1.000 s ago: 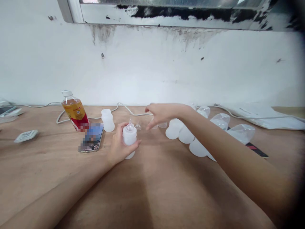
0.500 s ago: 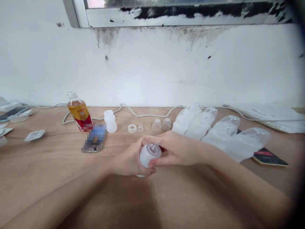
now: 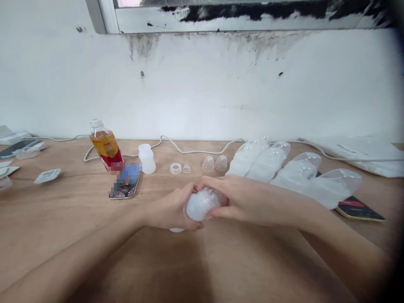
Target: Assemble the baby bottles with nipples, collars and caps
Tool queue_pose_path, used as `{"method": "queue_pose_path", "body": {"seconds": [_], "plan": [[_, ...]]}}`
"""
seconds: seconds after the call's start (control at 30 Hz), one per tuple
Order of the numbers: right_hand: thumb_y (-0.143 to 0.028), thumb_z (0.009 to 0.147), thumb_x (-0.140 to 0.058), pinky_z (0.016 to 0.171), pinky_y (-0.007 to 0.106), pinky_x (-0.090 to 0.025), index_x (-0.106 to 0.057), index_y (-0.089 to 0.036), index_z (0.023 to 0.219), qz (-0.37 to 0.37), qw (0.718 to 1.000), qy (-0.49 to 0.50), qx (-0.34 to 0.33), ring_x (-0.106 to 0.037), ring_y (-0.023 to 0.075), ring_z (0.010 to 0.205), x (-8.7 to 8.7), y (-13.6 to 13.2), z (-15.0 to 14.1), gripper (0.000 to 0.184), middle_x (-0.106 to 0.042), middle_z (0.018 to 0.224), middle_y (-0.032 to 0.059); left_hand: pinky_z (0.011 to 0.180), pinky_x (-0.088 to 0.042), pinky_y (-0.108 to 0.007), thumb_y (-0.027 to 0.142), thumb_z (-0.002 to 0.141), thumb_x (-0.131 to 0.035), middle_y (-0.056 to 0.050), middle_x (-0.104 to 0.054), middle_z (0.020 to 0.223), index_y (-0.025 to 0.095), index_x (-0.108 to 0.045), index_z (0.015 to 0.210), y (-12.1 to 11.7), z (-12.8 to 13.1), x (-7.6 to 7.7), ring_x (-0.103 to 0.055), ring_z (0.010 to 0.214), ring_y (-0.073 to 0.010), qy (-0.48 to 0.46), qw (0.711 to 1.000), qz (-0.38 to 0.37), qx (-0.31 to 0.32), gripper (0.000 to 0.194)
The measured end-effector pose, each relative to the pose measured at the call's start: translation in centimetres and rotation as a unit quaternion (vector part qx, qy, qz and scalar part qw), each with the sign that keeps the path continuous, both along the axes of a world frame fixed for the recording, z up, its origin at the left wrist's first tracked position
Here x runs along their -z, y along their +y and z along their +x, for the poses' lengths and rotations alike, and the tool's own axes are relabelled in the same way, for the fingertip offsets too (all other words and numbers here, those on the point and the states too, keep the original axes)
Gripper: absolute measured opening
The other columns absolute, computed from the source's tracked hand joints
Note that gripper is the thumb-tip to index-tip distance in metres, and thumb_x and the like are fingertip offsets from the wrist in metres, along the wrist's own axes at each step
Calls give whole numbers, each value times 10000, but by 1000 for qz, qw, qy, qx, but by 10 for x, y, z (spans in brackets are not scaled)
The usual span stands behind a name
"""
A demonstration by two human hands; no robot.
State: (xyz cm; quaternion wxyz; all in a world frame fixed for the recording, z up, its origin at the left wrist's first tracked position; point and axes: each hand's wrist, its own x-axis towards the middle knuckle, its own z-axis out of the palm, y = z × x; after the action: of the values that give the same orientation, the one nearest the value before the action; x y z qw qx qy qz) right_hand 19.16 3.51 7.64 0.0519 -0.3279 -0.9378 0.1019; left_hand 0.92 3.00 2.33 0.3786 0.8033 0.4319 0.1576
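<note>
A frosted white baby bottle is tilted above the table, its top pointing right and toward me. My left hand is wrapped around the body from the left. The fingers of my right hand close round the bottle's top, on the ring with a clear teat; part of this end is hidden by the fingers. Beyond my hands stand an open bottle body, a loose white ring, a clear teat and two clear dome caps.
Several capped baby bottles lie in a row at the right, by a dark phone and a plastic bag. At left are a drink bottle, another phone and a small packet. A white cable runs along the wall.
The bottle in my hands has tipped further, its top now turned to the right. My right hand has shifted slightly right with its top end.
</note>
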Motion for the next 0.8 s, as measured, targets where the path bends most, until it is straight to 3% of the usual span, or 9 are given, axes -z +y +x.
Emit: {"method": "queue_pose_path", "body": {"seconds": [0.13,0.2,0.3,0.37,0.43,0.5,0.57,0.63,0.8], "plan": [[-136,822,-411,620,226,-403,-523,-253,982,62,994,31,-87,-544,109,769,2,6,-1,227,-558,996,-8,663,-451,-308,308,568,-686,-3,-552,857,221,-463,954,12,-11,-4,-548,802,-192,-55,997,-30,52,454],[-112,847,-335,639,228,-410,-516,-273,1032,106,987,38,-118,-546,111,823,3,10,1,305,-534,1086,-7,656,-458,-307,254,583,-674,12,-555,783,216,-482,876,19,-21,-3,-555,746,-171,-95,983,-117,102,352],[-205,878,-300,675,238,-420,-516,-298,1050,180,976,102,-72,-518,138,944,0,17,6,291,-497,1170,-6,612,-471,-312,275,585,-671,7,-562,744,211,-497,812,25,-33,-3,-562,666,-160,-120,931,-288,189,293],[-314,876,-323,672,253,-422,-487,-281,1102,208,967,145,-6,-514,158,950,-3,22,11,281,-484,1190,31,630,-472,-319,358,578,-674,-15,-572,802,208,-509,864,27,-37,-6,-566,709,-177,-147,928,-285,189,362],[-433,837,-384,638,269,-419,-475,-235,1123,210,968,132,40,-547,173,849,-3,27,12,360,-534,1113,75,683,-461,-319,424,610,-643,-33,-569,885,208,-504,952,29,-39,-12,-555,807,-194,-163,972,-139,100,428],[-541,783,-413,593,274,-405,-522,-199,1043,192,977,63,67,-571,178,720,4,31,8,443,-613,921,76,750,-435,-328,435,642,-622,-42,-555,959,208,-489,1015,34,-40,-21,-529,894,-205,-112,990,78,-25,456],[-578,783,-374,555,275,-383,-551,-176,937,167,983,-29,72,-585,202,670,17,34,0,465,-633,765,73,808,-401,-356,430,660,-613,-56,-547,996,195,-490,1020,41,-45,-27,-507,940,-221,-10,955,272,-122,447],[-556,811,-334,522,274,-362,-531,-158,934,150,982,-91,70,-599,228,663,35,36,-9,461,-638,729,86,878,-338,-411,432,677,-597,-85,-549,1010,172,-499,1002,49,-51,-28,-484,985,-249,95,898,396,-170,428],[-505,823,-365,493,261,-333,-455,-143,976,135,984,-93,65,-611,228,680,69,35,-22,404,-638,823,87,984,-65,-549,466,682,-585,-136,-551,1074,162,-474,1058,66,-67,-12,-322,1193,-307,215,823,482,-213,496]]}}
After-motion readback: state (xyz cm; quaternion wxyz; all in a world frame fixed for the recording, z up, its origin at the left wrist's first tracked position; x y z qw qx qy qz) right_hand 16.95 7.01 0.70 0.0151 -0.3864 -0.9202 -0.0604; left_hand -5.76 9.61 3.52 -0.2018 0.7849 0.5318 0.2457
